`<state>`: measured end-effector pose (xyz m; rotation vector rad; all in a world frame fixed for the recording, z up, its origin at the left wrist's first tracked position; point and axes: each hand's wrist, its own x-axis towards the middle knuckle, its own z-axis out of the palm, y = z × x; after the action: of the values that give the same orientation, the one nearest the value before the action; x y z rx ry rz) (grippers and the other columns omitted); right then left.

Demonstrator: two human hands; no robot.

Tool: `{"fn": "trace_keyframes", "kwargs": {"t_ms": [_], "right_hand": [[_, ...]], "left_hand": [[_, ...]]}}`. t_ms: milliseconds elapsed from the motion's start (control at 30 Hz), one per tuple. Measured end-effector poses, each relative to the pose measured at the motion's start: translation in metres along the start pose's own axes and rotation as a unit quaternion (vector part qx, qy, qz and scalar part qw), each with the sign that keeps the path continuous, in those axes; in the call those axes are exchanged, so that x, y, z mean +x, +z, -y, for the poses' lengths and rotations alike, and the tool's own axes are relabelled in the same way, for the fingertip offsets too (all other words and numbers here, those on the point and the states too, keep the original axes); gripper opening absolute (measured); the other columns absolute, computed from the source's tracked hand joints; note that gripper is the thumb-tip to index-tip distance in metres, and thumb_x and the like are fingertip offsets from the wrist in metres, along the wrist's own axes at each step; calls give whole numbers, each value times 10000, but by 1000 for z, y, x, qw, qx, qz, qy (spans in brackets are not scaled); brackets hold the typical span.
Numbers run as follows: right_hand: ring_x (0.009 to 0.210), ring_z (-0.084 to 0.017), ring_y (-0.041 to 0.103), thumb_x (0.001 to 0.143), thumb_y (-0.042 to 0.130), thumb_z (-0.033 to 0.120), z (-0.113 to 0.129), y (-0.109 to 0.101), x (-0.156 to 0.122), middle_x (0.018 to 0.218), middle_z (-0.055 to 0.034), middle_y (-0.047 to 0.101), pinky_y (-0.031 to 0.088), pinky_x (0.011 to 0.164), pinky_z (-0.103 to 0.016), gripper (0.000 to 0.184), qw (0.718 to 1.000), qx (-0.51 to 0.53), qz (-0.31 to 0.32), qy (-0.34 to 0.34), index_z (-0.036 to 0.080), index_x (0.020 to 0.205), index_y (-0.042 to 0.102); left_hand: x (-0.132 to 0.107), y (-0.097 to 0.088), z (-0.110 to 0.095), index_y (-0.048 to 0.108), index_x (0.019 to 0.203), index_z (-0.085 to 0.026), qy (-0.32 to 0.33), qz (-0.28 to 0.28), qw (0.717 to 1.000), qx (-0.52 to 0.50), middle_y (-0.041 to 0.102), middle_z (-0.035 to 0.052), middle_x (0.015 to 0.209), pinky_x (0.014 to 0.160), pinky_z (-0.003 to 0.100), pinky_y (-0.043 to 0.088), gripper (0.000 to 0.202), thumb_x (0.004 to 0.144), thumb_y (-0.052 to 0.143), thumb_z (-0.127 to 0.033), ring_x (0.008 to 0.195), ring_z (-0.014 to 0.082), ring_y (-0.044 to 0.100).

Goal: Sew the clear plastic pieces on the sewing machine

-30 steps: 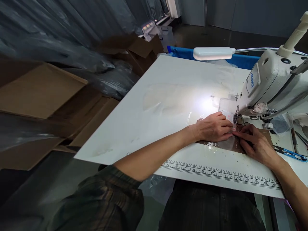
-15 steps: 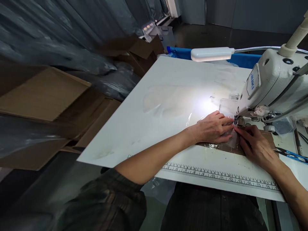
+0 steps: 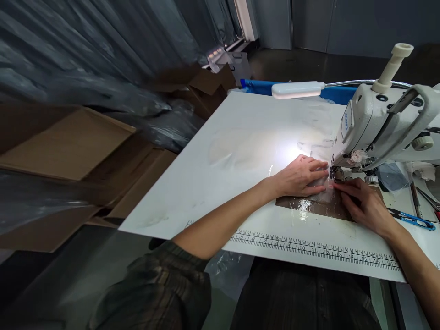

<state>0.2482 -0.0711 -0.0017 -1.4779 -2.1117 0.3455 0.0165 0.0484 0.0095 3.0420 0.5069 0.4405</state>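
Note:
My left hand [image 3: 301, 176] lies flat with its fingers stretched out, pressing a thin see-through piece of material [image 3: 325, 196] onto the table. Its fingertips are just left of the presser foot [image 3: 332, 172] of a white sewing machine [image 3: 357, 123]. On the near side of the foot, my right hand [image 3: 366, 204] has its thumb and index finger closed at the edge of the same piece. Under both hands is a shiny brown sheet [image 3: 299, 206] on the tabletop. My fingers hide part of the see-through piece.
Blue thread snips [image 3: 412, 219] lie right of my right hand. A ruler strip [image 3: 316, 250] runs along the near edge of the white table [image 3: 192, 183]. A white lamp [image 3: 297, 90] hangs over the back. Open cardboard boxes [image 3: 68, 146] stand at the left.
My view has shifted, so the machine sits lower and farther left and shows more. My hands stay beside the presser foot, and more of the brown sheet shows below my left hand.

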Motion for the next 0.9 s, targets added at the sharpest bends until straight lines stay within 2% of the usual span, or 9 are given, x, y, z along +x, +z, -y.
{"fn": "trace_keyframes", "kwargs": {"t_ms": [133,233,300,367,467,567,667,800,900], "right_hand": [[724,-203,657,956,475,329,-3,-11,4,892,-78,698,566,682,-348,363,996,48,1,70,225,1165,753],[652,-189,632,933,487,317,-3,-13,6,800,-57,693,543,627,-320,351,995,53,10,88,215,1119,766],[685,-195,645,922,488,293,-3,-11,6,830,-60,710,551,661,-330,342,995,45,9,88,224,1103,770],[696,-199,650,916,487,278,-2,-11,7,845,-67,718,553,674,-337,344,995,39,13,92,222,1104,769],[651,-194,632,921,487,295,1,-20,12,781,-56,704,532,621,-325,339,993,50,55,92,203,1080,771],[607,-178,604,917,494,311,6,-35,20,669,-18,654,494,583,-306,322,987,63,125,77,196,1030,773],[634,-166,621,919,517,345,13,-39,26,689,-9,662,494,599,-295,307,978,103,163,77,186,1052,744],[676,-163,626,889,639,461,18,-20,23,777,-22,674,519,628,-299,350,982,136,123,42,187,1101,683],[769,-184,651,951,567,438,16,-3,19,866,-66,684,549,717,-338,276,992,114,46,-24,193,982,690]], "left_hand": [[-1,-16,6,641,1164,-162,-20,-63,997,-41,676,133,1217,874,398,506,302,1033,461,-365,1035,232,637],[-1,-20,0,672,1104,-161,25,-11,995,-97,703,99,1076,815,340,525,228,1015,497,-277,940,195,656],[-2,-17,-5,682,1096,-177,55,31,987,-147,699,85,1086,814,314,532,175,979,579,-256,944,181,656],[-2,-11,-7,694,1026,-179,53,35,979,-192,694,78,1090,829,303,538,116,948,640,-244,960,173,651],[-3,-2,-6,691,890,-171,23,9,972,-233,693,63,1031,836,298,542,91,947,646,-225,938,157,642],[-5,2,-4,694,889,-170,11,-7,969,-247,695,64,1016,858,314,549,119,965,626,-230,945,155,642],[-6,4,-4,696,894,-168,1,-26,965,-261,699,67,1020,888,334,558,133,976,610,-227,968,157,651],[-9,6,-6,699,929,-163,-1,-60,954,-292,711,72,1021,889,334,573,122,981,595,-203,974,152,666],[-10,5,-7,707,918,-161,5,-75,951,-299,720,79,1023,893,340,581,130,977,600,-204,976,155,673]]}}
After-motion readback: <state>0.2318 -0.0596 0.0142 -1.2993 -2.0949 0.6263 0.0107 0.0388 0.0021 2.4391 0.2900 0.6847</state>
